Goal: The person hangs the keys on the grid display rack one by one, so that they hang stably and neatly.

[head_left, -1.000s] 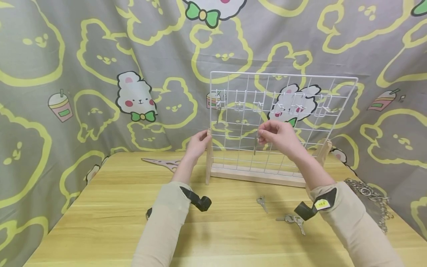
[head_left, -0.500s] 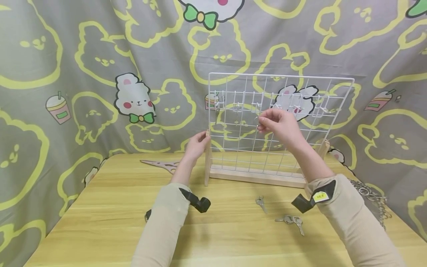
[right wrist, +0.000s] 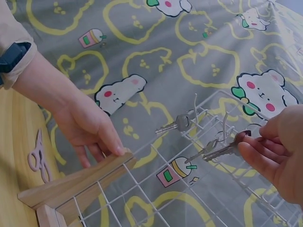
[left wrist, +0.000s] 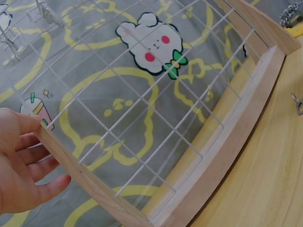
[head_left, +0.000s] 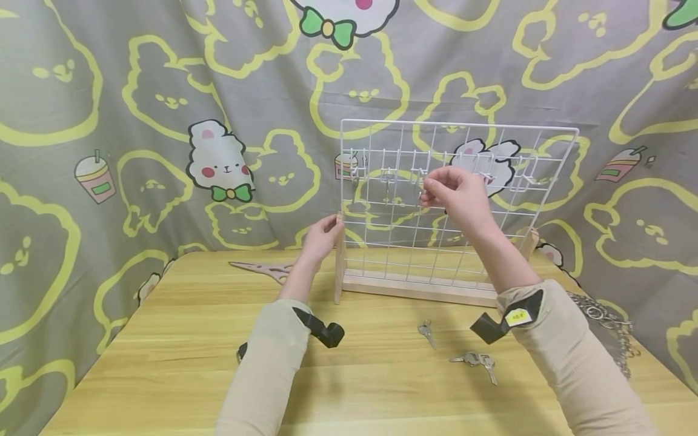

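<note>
My right hand (head_left: pixel 460 197) pinches a key (right wrist: pixel 225 149) by its ring (right wrist: pixel 254 127), in front of a hook on the white wire grid rack (head_left: pixel 414 245). In the right wrist view, the ring is close to the hook tips; whether it touches one cannot be told. My left hand (head_left: pixel 322 238) grips the top of the rack's wooden side post (left wrist: pixel 75 163), fingers behind it. Another key (right wrist: pixel 177 124) hangs from a hook at the rack's left end. A further key (right wrist: pixel 208 146) hangs beside it, partly behind the held key.
A single key (head_left: pixel 427 333) and an overlapping group of keys (head_left: pixel 477 360) lie on the wooden table (head_left: pixel 360 387). Pink scissors (head_left: pixel 267 269) lie left of the rack. Metal chains (head_left: pixel 605 318) with rings are at the right. A patterned curtain (head_left: pixel 289 72) stands behind.
My right hand has risen with the key from mid-grid to the level of the hooks. My left hand has stayed on the post.
</note>
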{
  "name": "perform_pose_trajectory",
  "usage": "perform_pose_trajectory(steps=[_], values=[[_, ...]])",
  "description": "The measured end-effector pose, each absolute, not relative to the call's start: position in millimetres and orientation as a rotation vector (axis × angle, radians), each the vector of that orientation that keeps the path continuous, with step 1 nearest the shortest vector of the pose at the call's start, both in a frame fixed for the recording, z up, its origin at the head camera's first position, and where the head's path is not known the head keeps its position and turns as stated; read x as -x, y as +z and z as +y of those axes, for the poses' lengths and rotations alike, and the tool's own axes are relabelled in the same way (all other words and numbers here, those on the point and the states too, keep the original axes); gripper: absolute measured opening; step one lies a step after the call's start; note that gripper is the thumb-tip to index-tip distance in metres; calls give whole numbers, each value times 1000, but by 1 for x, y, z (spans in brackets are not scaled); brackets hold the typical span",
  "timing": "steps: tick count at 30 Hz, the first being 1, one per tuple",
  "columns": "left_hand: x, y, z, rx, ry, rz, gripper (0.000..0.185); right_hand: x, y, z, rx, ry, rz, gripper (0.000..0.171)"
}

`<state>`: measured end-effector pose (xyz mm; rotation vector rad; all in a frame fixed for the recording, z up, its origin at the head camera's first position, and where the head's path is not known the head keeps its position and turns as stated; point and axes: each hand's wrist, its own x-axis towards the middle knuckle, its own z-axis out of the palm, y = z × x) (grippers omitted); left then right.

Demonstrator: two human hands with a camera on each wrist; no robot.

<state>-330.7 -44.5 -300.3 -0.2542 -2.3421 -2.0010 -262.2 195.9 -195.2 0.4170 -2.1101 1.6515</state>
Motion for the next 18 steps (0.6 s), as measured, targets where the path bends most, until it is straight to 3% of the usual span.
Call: perform_pose_trajectory(steps=[18], values=[[331,-301,-45,248,-1995,-2350,48,264,-194,189,-321,1665,-2006,4]])
